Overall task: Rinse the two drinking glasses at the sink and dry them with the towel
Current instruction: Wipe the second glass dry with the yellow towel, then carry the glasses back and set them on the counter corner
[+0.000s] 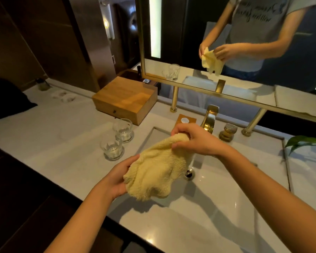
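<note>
A pale yellow towel point(157, 168) hangs bunched over the left part of the white sink point(217, 203). My left hand point(119, 177) grips its lower left edge, and my right hand point(195, 138) pinches its upper end near the faucet. Two clear drinking glasses stand upright on round coasters on the counter left of the sink: the near glass point(111, 147) and the far glass point(123, 129). Both glasses are apart from my hands. No water runs from the gold faucet point(209, 118).
A wooden box point(124, 99) sits behind the glasses. A gold-framed mirror point(235, 52) stands on posts behind the sink. A small wooden tray point(185, 121) and a gold bottle point(227, 132) flank the faucet. Green leaves point(303, 142) enter at right. A dark bag point(5, 99) lies far left.
</note>
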Available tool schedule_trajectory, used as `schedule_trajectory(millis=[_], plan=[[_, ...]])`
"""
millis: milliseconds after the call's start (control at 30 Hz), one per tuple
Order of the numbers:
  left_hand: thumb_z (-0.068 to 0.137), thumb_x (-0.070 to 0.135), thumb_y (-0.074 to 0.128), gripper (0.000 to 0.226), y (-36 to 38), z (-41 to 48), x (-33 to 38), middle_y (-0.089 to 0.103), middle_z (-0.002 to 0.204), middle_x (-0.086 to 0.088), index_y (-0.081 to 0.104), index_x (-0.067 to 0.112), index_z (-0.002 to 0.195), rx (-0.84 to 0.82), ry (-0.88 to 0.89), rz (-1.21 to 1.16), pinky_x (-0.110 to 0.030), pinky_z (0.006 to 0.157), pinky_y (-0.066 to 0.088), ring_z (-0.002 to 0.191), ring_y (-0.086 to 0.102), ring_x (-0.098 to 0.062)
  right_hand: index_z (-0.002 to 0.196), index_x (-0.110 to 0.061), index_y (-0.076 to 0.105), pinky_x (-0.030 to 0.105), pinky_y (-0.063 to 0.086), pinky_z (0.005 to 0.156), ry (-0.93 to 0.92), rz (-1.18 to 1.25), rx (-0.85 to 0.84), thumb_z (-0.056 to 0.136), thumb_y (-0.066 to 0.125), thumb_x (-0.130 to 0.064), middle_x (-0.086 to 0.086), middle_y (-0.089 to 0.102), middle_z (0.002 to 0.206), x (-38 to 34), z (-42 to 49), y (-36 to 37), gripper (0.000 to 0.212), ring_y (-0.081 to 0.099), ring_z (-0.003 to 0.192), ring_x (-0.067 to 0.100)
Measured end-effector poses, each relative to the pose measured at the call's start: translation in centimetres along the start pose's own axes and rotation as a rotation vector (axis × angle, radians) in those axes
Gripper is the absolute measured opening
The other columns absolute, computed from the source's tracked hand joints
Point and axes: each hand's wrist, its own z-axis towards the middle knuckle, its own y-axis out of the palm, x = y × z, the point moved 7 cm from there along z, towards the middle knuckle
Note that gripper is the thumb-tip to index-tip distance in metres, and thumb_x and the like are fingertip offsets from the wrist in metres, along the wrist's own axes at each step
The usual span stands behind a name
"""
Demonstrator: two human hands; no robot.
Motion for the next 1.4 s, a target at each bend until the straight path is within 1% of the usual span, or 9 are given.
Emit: schedule_trajectory(millis=[200,400,567,733,900,1000,1167,1267,1400], plan=[[0.082,0.033,0.053,0.054,0.3,1.5,5.3,0.059,0.129,-0.02,0.055,0.009,0.13,-0.016,0.052,0.104,-0.049,0.109,0.036,0.117,0.057,-0.034,0.093,-0.03,0.068,0.022,0.053,0.079,-0.07,0.3,-0.542,0.087,0.065,-0.01,-0.018,0.066,0.096,-5.5,1.7,1.9,0.021,0.063,0.095,0.006],[0.081,0.003,0.052,0.042,2.3,2.9,12.0,0.067,0.113,-0.016,0.062,0.016,0.12,-0.37,0.059,0.374,-0.039,0.087,0.055,0.102,0.066,-0.028,0.101,-0.007,0.069,-0.002,0.038,0.082,-0.011,0.135,-0.125,0.086,0.068,-0.012,0.007,0.058,0.127,-4.1,10.3,0.1,0.016,0.05,0.094,-0.023],[0.073,-0.008,0.05,0.055,0.6,4.8,18.1,0.062,0.114,-0.018,0.059,0.012,0.123,-0.431,0.047,0.68,-0.041,0.087,0.05,0.102,0.061,-0.027,0.101,-0.011,0.068,0.033,0.054,0.077,0.104,0.18,-0.185,0.089,0.064,-0.012,0.008,0.065,0.101,-3.2,16.0,1.2,0.012,0.063,0.09,0.016],[0.072,0.005,0.063,0.046,-2.6,7.1,25.2,0.065,0.108,-0.003,0.06,0.024,0.113,-0.288,0.185,1.054,-0.033,0.083,0.053,0.102,0.063,-0.018,0.092,-0.018,0.069,0.03,0.057,0.083,0.131,0.173,0.029,0.087,0.066,-0.013,-0.002,0.066,0.098,-4.8,20.3,-1.6,0.008,0.065,0.093,0.009],[0.079,0.019,0.064,0.025,-5.9,8.5,32.3,0.066,0.092,0.01,0.06,0.018,0.104,-0.414,0.096,1.247,-0.016,0.068,0.05,0.082,0.063,-0.001,0.094,-0.015,0.069,0.025,0.058,0.073,0.201,0.338,0.18,0.086,0.065,-0.013,-0.007,0.067,0.09,-3.0,23.5,-4.5,0.009,0.067,0.087,0.008],[0.062,0.044,0.074,0.056,-7.1,11.4,36.0,0.068,0.084,0.004,0.061,0.008,0.102,-0.48,0.002,1.128,-0.023,0.069,0.053,0.079,0.066,-0.012,0.097,-0.017,0.067,0.022,0.055,0.072,0.31,0.545,0.212,0.089,0.062,-0.013,-0.002,0.066,0.094,0.3,26.6,-3.3,0.011,0.067,0.086,0.01],[0.075,0.035,0.07,0.02,-8.5,18.4,39.0,0.063,0.071,-0.005,0.071,0.016,0.082,-0.352,-0.197,0.768,-0.031,0.059,0.058,0.065,0.068,-0.017,0.102,-0.017,0.067,0.023,0.054,0.067,0.532,0.726,0.414,0.09,0.065,-0.015,0.003,0.067,0.095,7.7,31.1,-0.3,0.013,0.066,0.084,0.014],[0.095,0.038,0.042,0.033,-10.2,22.7,40.3,0.068,0.072,-0.007,0.063,0.014,0.084,-0.146,-0.206,0.87,-0.032,0.06,0.058,0.066,0.072,-0.018,0.094,-0.019,0.069,0.025,0.049,0.059,0.564,0.56,0.571,0.088,0.068,-0.018,0.0,0.065,0.083,10.8,33.7,-0.4,0.006,0.061,0.072,0.013],[0.091,0.038,0.054,0.025,-10.6,25.7,41.4,0.068,0.093,-0.002,0.059,0.019,0.107,-0.094,-0.04,1.171,-0.029,0.07,0.052,0.084,0.067,-0.015,0.104,-0.012,0.073,0.025,0.046,0.07,0.596,0.22,0.754,0.086,0.07,-0.023,-0.002,0.067,0.089,13.4,35.7,-1.1,0.021,0.058,0.079,0.011]])
